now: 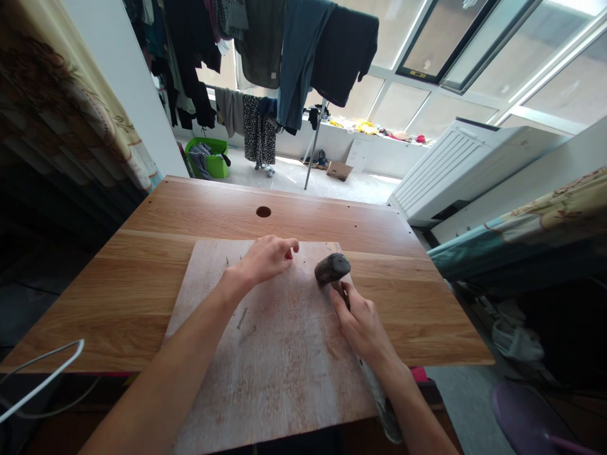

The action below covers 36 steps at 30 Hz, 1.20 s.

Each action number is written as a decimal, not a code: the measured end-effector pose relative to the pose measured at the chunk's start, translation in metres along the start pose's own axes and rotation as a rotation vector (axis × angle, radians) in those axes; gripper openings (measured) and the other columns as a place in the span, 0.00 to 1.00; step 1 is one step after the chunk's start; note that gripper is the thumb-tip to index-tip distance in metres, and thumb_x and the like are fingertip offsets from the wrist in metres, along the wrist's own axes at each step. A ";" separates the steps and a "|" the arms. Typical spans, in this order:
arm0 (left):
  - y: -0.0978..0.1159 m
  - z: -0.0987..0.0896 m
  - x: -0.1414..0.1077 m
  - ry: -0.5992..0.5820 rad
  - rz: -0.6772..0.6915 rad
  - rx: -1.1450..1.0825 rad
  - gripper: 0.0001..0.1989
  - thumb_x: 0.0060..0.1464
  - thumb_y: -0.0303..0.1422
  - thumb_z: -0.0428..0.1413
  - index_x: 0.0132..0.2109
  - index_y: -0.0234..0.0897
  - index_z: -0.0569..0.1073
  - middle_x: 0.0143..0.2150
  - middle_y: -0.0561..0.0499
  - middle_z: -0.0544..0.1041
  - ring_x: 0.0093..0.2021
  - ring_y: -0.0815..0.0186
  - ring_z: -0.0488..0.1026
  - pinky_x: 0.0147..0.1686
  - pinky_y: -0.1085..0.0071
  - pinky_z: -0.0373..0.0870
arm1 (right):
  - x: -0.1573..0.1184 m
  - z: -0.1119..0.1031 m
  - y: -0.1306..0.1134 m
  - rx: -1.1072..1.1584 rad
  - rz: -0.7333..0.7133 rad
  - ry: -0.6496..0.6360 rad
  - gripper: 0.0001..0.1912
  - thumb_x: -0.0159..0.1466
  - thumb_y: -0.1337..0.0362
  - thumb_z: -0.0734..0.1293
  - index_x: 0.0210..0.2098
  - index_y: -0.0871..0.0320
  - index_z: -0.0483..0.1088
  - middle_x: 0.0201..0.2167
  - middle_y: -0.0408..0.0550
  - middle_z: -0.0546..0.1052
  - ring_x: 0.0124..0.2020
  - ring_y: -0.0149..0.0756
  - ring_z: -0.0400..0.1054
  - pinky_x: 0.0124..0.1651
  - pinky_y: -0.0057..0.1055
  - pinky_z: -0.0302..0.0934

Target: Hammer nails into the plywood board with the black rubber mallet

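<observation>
A worn whitish board lies on the wooden table. My right hand is wrapped round the handle of a dark-headed hammer, whose head is over the board's right part; the handle runs back under my forearm. Over the upper middle of the board is my left hand, fingers curled and thumb near the forefinger; anything between them is too small to make out. A nail lies on the board below my left wrist, with small nails further up.
The table has a round hole near its far edge. A white cable loops at the lower left. Beyond the table are hanging clothes, a green basket and a white panelled unit. A purple seat shows at the lower right.
</observation>
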<state>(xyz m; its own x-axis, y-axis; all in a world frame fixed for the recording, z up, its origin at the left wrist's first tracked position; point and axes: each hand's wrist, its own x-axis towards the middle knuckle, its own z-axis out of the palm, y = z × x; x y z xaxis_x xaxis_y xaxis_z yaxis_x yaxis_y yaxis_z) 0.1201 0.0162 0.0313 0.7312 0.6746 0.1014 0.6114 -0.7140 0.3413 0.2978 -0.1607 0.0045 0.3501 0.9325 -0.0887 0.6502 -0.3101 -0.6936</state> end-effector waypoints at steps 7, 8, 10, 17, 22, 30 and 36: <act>-0.004 0.002 0.003 0.031 0.054 -0.005 0.13 0.52 0.23 0.59 0.45 0.42 0.79 0.37 0.54 0.85 0.42 0.59 0.80 0.48 0.65 0.70 | 0.008 -0.007 -0.030 0.001 -0.069 -0.009 0.19 0.73 0.53 0.56 0.52 0.54 0.72 0.30 0.49 0.80 0.34 0.48 0.76 0.35 0.33 0.59; -0.004 0.002 0.003 0.039 0.067 -0.010 0.14 0.51 0.23 0.59 0.45 0.41 0.79 0.37 0.54 0.85 0.42 0.59 0.80 0.50 0.64 0.69 | 0.010 -0.008 -0.034 -0.007 -0.086 -0.006 0.18 0.73 0.54 0.57 0.51 0.54 0.72 0.32 0.50 0.81 0.36 0.48 0.77 0.37 0.33 0.59; -0.005 0.002 0.004 0.050 0.080 -0.017 0.16 0.50 0.22 0.59 0.46 0.41 0.79 0.36 0.54 0.84 0.43 0.58 0.80 0.51 0.63 0.69 | 0.014 -0.008 -0.041 -0.025 -0.121 -0.010 0.15 0.73 0.56 0.57 0.48 0.54 0.72 0.34 0.51 0.81 0.39 0.49 0.76 0.39 0.33 0.57; -0.002 -0.001 0.002 0.043 0.082 0.009 0.23 0.50 0.22 0.60 0.53 0.41 0.76 0.38 0.52 0.85 0.40 0.58 0.82 0.41 0.69 0.70 | 0.021 0.002 -0.056 -0.043 -0.193 -0.037 0.13 0.75 0.59 0.57 0.49 0.54 0.71 0.37 0.51 0.82 0.41 0.47 0.76 0.39 0.32 0.57; 0.002 -0.004 0.000 0.019 0.034 0.012 0.37 0.51 0.22 0.60 0.68 0.41 0.64 0.39 0.52 0.85 0.44 0.57 0.82 0.42 0.69 0.72 | 0.020 0.009 -0.056 -0.064 -0.196 -0.015 0.13 0.75 0.60 0.57 0.48 0.56 0.71 0.38 0.53 0.82 0.40 0.48 0.76 0.39 0.34 0.57; 0.005 -0.004 -0.001 0.028 -0.015 0.061 0.30 0.53 0.24 0.59 0.63 0.45 0.71 0.41 0.50 0.85 0.43 0.55 0.83 0.41 0.68 0.73 | 0.016 0.010 -0.062 -0.106 -0.230 0.021 0.13 0.74 0.61 0.56 0.46 0.58 0.71 0.36 0.54 0.81 0.37 0.48 0.76 0.38 0.34 0.56; 0.004 -0.003 0.000 0.013 -0.038 0.017 0.31 0.52 0.23 0.59 0.63 0.48 0.71 0.38 0.54 0.85 0.40 0.58 0.83 0.38 0.70 0.72 | 0.016 0.009 -0.062 -0.115 -0.223 0.061 0.15 0.75 0.61 0.54 0.52 0.57 0.70 0.37 0.54 0.82 0.38 0.49 0.77 0.37 0.34 0.57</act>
<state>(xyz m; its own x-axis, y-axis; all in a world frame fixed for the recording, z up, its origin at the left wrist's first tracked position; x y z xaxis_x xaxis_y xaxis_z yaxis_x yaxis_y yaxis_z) 0.1214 0.0134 0.0360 0.7033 0.7036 0.1012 0.6438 -0.6909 0.3290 0.2569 -0.1251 0.0398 0.2267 0.9685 0.1031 0.7874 -0.1199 -0.6047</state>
